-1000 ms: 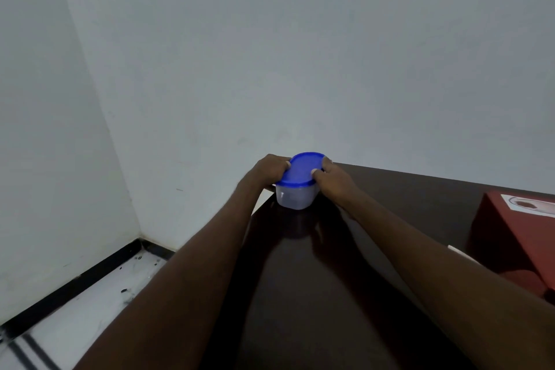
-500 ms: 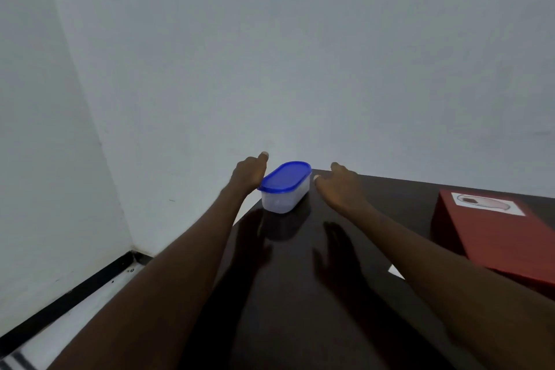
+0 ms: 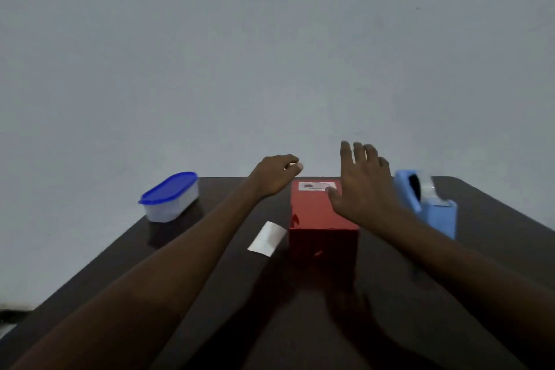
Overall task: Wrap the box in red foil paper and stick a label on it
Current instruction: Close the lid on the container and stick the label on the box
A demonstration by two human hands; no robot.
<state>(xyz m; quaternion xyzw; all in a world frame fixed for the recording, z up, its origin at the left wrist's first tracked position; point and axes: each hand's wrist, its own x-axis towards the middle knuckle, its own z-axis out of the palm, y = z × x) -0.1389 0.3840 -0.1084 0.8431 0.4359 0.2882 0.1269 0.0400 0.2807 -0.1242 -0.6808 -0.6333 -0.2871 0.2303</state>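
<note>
A box wrapped in red foil paper [image 3: 315,213] stands in the middle of the dark table, with a white label [image 3: 315,185] stuck on the far end of its top. My left hand [image 3: 274,176] hovers at the box's far left corner, fingers loosely curled and holding nothing. My right hand [image 3: 362,189] is spread flat over the box's right top edge, fingers straight, its thumb near the label. I cannot tell whether it touches the box.
A clear tub with a blue lid [image 3: 169,197] sits at the table's far left corner. A light blue tape dispenser [image 3: 429,204] stands right of the box. A white paper slip [image 3: 266,238] lies left of the box. The dark table [image 3: 390,324] ends at a pale wall.
Both hands let go of the blue-lidded tub and moved right to the red box. The view swung right, so the box sits in the centre and the tape dispenser shows.
</note>
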